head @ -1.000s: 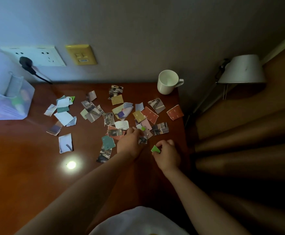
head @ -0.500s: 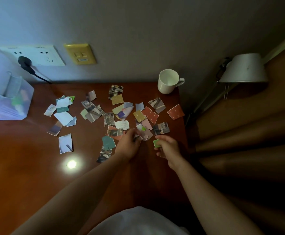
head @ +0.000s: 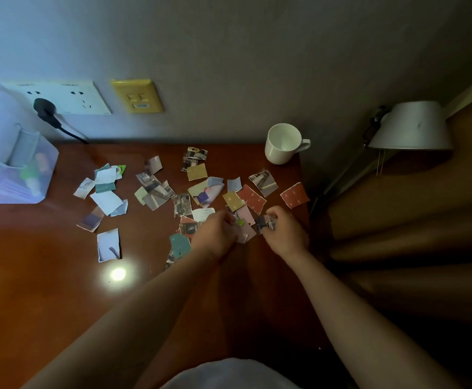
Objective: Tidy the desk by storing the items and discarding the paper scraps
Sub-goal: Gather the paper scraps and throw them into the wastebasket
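From my remote seat I see both bare arms reaching over the brown desk (head: 47,290), the hands close together near its right edge. The right hand (head: 286,233) has its fingers curled and pinches a grey photo scrap (head: 263,223) by its right side, with the scrap's left end lying just above or on the desk; I cannot tell which. The left hand (head: 218,235) is knuckles-up with its fingers bent down onto the pile, its fingertips just beside a small green scrap (head: 240,222) and a pink scrap (head: 245,213); I cannot tell whether it pinches anything. The paper scraps (head: 156,192) lie loose across the far half of the desk, many overlapping: a red scrap (head: 294,195) near the right edge, another red scrap (head: 253,199) touching a mustard scrap (head: 232,200), a teal scrap (head: 180,245) partly under the left wrist, and a white scrap (head: 108,245) lying apart, nearer to me. A white mug (head: 282,143) stands upright at the far right corner, apart from the scraps. A clear plastic box (head: 18,178) holding some items sits at the far left edge. On the wall behind are a white socket panel (head: 69,96) with a black plug (head: 44,108) in it and a yellow switch plate (head: 137,95). A grey lamp shade (head: 411,126) hangs beyond the desk's right side.
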